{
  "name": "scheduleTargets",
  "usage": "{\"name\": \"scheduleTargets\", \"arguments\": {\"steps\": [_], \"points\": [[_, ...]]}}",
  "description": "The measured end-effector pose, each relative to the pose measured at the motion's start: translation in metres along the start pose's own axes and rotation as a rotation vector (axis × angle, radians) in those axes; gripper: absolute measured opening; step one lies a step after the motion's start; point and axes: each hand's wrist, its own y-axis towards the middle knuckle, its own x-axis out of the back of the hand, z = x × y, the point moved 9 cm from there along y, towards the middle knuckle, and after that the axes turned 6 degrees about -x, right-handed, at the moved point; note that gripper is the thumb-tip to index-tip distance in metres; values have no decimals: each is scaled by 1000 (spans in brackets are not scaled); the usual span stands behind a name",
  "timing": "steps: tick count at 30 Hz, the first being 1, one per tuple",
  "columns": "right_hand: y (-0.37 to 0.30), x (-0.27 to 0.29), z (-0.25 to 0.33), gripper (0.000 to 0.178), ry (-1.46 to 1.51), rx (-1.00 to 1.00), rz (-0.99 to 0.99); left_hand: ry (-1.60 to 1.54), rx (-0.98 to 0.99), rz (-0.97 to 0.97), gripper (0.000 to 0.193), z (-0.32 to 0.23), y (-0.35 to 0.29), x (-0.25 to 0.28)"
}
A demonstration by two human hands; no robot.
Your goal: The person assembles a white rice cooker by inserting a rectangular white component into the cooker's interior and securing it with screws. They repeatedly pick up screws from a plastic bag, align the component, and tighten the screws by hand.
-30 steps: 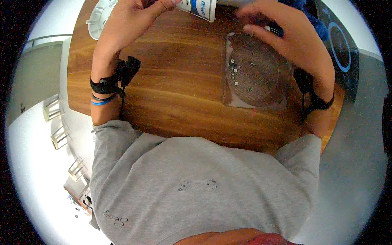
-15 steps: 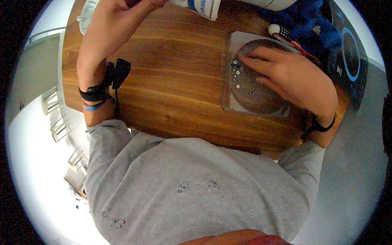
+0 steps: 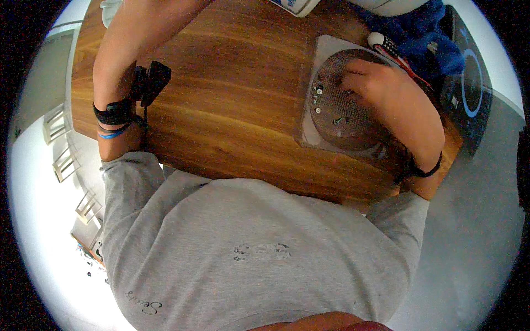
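My right hand [image 3: 372, 85] bends over a round dark disc [image 3: 337, 129] with a fine mesh-like surface, set in a square pale, glossy mount on the wooden table. Its fingers are curled down near the disc's middle, and whatever lies between the tips is hidden. Several small silvery pieces, perhaps screws or nuts [image 3: 319, 92], lie along the disc's left side. A darker, pointed small piece [image 3: 338, 120] is lower down. My left hand [image 3: 165, 16] reaches to the top edge of the view, where its fingers are cut off. A dark device is strapped at that wrist.
At the top edge are a white and blue package [image 3: 298, 5] and a rounded white object [image 3: 386, 4]. Blue cloth [image 3: 441, 55], a black, white and red item [image 3: 389, 47] and a black panel with a blue ring [image 3: 471, 83] lie right. A translucent container [image 3: 110, 11] sits far left.
My right fingers have drawn back from the small pieces and curled in. Fewer pieces show on the disc's left side. My left hand has moved up, its fingers out of view.
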Motion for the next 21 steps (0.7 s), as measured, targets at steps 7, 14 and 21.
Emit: {"name": "scheduleTargets", "arguments": {"steps": [7,14,21], "points": [[-4,17,9,17,6,-67,23,175,29,-51,44,-3,-7,-7],[-8,-17,-22,16,-55,-30,-76,122,22,8,45,-8,-8,-14],[-6,-8,-25,25,67,-32,-139,19,-15,24,39,10,-7,-12]]}}
